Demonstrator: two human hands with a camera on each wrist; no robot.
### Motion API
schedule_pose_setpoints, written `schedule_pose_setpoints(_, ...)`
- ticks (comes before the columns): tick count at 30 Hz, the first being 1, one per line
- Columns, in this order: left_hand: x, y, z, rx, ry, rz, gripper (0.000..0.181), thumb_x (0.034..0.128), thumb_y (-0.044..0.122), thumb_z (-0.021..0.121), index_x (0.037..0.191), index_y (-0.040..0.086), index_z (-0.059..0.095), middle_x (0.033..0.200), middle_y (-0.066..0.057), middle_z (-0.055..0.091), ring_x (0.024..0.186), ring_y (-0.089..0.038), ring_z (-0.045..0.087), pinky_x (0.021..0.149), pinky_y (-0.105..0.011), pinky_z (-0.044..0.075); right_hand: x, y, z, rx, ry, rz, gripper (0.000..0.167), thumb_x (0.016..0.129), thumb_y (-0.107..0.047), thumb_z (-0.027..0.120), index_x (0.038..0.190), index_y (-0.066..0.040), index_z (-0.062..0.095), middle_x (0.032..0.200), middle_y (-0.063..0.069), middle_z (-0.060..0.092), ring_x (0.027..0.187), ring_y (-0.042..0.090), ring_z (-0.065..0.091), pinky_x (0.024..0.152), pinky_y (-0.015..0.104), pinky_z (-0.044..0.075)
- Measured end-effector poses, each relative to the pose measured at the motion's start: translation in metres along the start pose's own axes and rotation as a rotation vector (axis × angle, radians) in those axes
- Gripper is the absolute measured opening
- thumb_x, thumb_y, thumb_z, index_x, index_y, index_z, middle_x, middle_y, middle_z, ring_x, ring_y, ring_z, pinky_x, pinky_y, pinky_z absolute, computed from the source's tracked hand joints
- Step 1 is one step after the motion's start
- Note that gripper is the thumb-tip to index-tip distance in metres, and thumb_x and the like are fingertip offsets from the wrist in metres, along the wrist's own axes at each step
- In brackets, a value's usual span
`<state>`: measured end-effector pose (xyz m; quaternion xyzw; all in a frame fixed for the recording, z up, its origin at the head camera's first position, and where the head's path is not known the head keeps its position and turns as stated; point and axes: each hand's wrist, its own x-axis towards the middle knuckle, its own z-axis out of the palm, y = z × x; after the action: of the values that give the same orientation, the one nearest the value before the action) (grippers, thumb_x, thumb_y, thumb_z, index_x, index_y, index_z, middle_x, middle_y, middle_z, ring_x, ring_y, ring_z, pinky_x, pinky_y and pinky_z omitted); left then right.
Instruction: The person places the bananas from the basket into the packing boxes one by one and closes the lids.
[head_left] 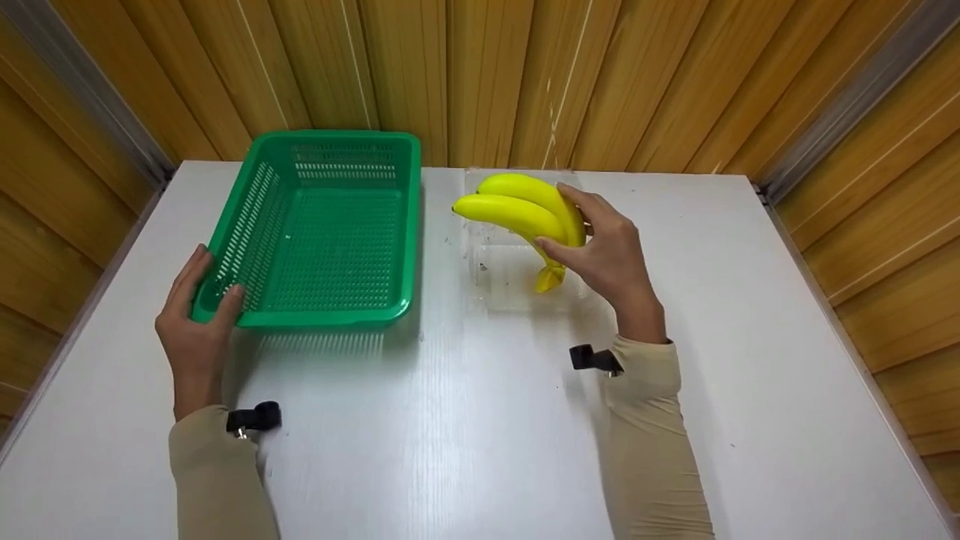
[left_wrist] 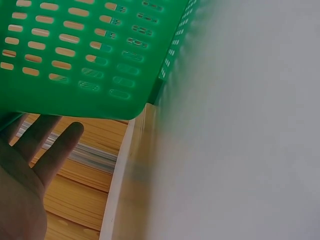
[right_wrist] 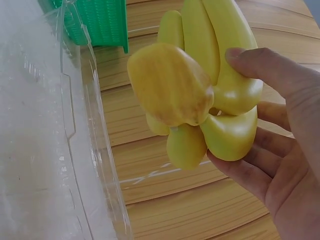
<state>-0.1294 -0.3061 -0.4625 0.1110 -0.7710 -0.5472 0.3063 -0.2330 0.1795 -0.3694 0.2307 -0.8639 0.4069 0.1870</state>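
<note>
At the left stands a green plastic basket [head_left: 413, 232] with slotted walls, nothing lying inside it. My left hand [head_left: 193, 322] grips its near left corner, thumb over the rim and fingers along the outside. The left wrist view shows fingers [left_wrist: 60, 147] beside the edge of the basket [left_wrist: 95, 102]. On the right, my right hand [head_left: 609, 259] holds a bunch of yellow bananas [head_left: 510, 212] between thumb and fingers. The bunch hangs above a clear plastic box [head_left: 510, 277], its stem end pointing toward me. In the right wrist view the brownish-yellow stem end [right_wrist: 170, 85] faces the camera.
Both things are on a white table [head_left: 480, 435]. Wood-patterned panels [head_left: 487, 75] rise behind it and at both sides. A small black device [head_left: 256, 416] sits at the left wrist, another black device [head_left: 594, 358] at the right. The clear box lies right of the basket.
</note>
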Motion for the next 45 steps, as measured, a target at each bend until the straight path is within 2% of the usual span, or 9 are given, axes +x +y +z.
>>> schedule_pose_setpoints(6, -0.004, 0.0, 0.0, -0.003, 0.006, -0.021, 0.057, 0.0996, 0.014, 0.072, 0.155, 0.013, 0.057, 0.162, 0.004, 0.05, 0.151, -0.014, 0.041, 0.12, -0.031, 0.038, -0.002, 0.003, -0.002, -0.008, -0.032, 0.011, 0.073, 0.086, -0.015, 0.091, 0.149, -0.002, 0.059, 0.136, 0.014, 0.067, 0.112, 0.025, 0.065, 0.092, 0.042, 0.061)
schedule_pose_setpoints(19, -0.002, -0.005, -0.001, 0.011, 0.004, -0.017, 0.058, 0.0999, 0.017, 0.073, 0.155, 0.016, 0.057, 0.162, 0.006, 0.049, 0.151, -0.014, 0.041, 0.119, -0.032, 0.038, -0.004, 0.013, -0.009, 0.006, -0.072, 0.069, 0.074, 0.085, -0.013, 0.092, 0.15, -0.003, 0.059, 0.135, 0.013, 0.067, 0.112, 0.025, 0.063, 0.095, 0.042, 0.059)
schedule_pose_setpoints(30, 0.002, -0.002, -0.001, 0.011, -0.001, -0.016, 0.058, 0.1, 0.017, 0.073, 0.156, 0.017, 0.056, 0.162, 0.006, 0.049, 0.152, -0.014, 0.041, 0.119, -0.032, 0.038, -0.003, 0.016, -0.013, -0.007, -0.128, 0.138, 0.075, 0.087, -0.013, 0.091, 0.153, -0.007, 0.057, 0.142, 0.011, 0.063, 0.118, 0.027, 0.061, 0.102, 0.042, 0.055)
schedule_pose_setpoints(45, 0.001, -0.005, -0.001, 0.006, -0.004, 0.006, 0.057, 0.1, 0.016, 0.073, 0.154, 0.018, 0.058, 0.161, 0.006, 0.05, 0.151, -0.014, 0.041, 0.12, -0.031, 0.037, -0.003, 0.022, -0.014, -0.04, -0.162, 0.163, 0.074, 0.089, -0.014, 0.089, 0.155, -0.009, 0.055, 0.148, 0.012, 0.059, 0.127, 0.03, 0.058, 0.111, 0.047, 0.048)
